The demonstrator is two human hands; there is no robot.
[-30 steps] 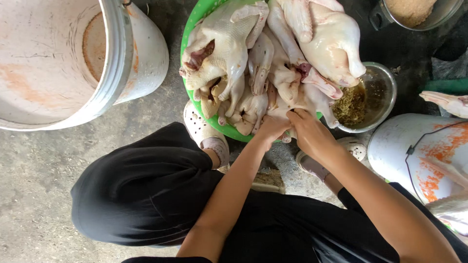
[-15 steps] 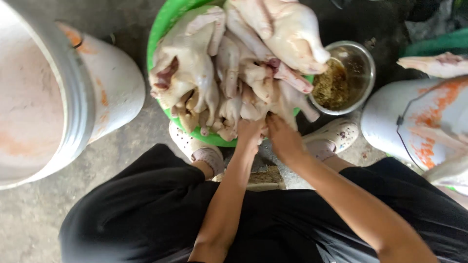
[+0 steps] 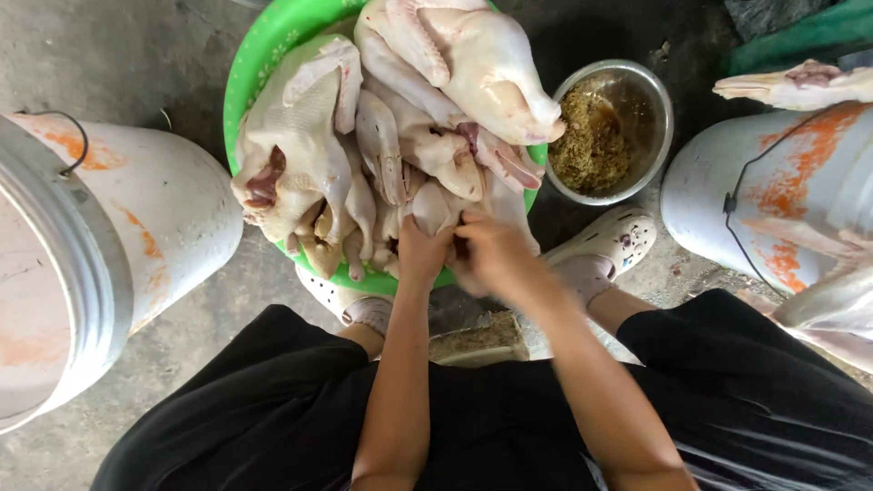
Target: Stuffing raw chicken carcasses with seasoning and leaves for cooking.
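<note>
Plucked bird carcass (image 3: pixel 435 205), pale and whole, at the near edge of the green basin (image 3: pixel 244 86), heaped with the others. My left hand (image 3: pixel 421 250) has its grip closed round the carcass's near end. My right hand (image 3: pixel 491 255) touches the left, fingers curled in on the same piece; whether that grip is actually clamped on the meat I cannot tell, since the knuckles hide it.

Basin full of plucked birds: a large one (image 3: pixel 291 155) on the left with a reddish open cavity, another (image 3: pixel 473 68) lying across the top toward the right, legs and wings tangled between them.

Just right of the basin, a small metal bowl (image 3: pixel 657 100) holding a brownish-green chopped mixture (image 3: pixel 591 141). Beyond it on the right, a white bucket with orange stains (image 3: pixel 727 182) and a wire handle; one more plucked bird (image 3: pixel 800 84) lies across its top. On the left, a second white bucket (image 3: pixel 173 209), also orange-stained.

Below the basin, my feet in pale perforated clogs, the right one (image 3: pixel 618 238) near the bowl and the left (image 3: pixel 327 291) half under the basin rim. Black trousers (image 3: pixel 255 409) on both knees. Bare concrete floor (image 3: pixel 118 64) all around.
</note>
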